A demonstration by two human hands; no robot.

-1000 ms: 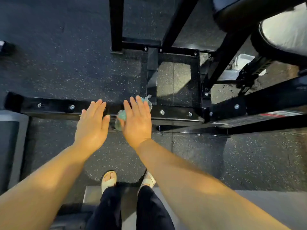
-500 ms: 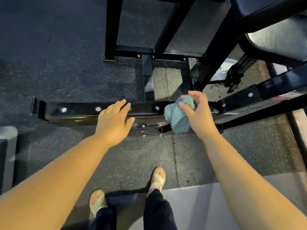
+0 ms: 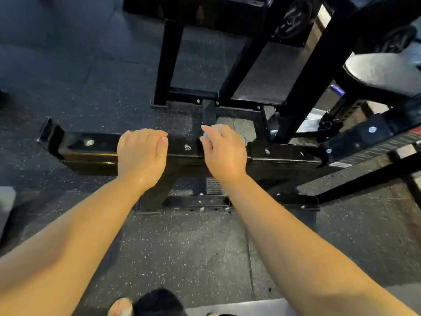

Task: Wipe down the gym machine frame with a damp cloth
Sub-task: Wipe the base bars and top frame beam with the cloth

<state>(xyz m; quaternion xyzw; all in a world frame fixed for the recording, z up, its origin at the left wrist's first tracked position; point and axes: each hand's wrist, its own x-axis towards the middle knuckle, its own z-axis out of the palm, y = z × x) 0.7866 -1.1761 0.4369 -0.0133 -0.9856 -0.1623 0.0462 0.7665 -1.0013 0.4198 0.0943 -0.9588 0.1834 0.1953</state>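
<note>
Right grip (image 3: pixel 224 151), centre frame, is curled round the damp cloth (image 3: pixel 206 135) on top of the frame beam (image 3: pixel 102 145). Judgement: keep cloth flat, press firm, long overlapping strokes, work round bolts (image 3: pixel 187 147) & down front face. Left grip (image 3: pixel 141 153) rests on beam, centre-left; fingers bent at far edge, can't tell if hooked. Cloth mostly hidden under palm; upper right blurred.

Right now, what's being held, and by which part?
Right hand grips the bunched cloth under its palm, which part is hidden; left hand rests on the frame bar.
</note>
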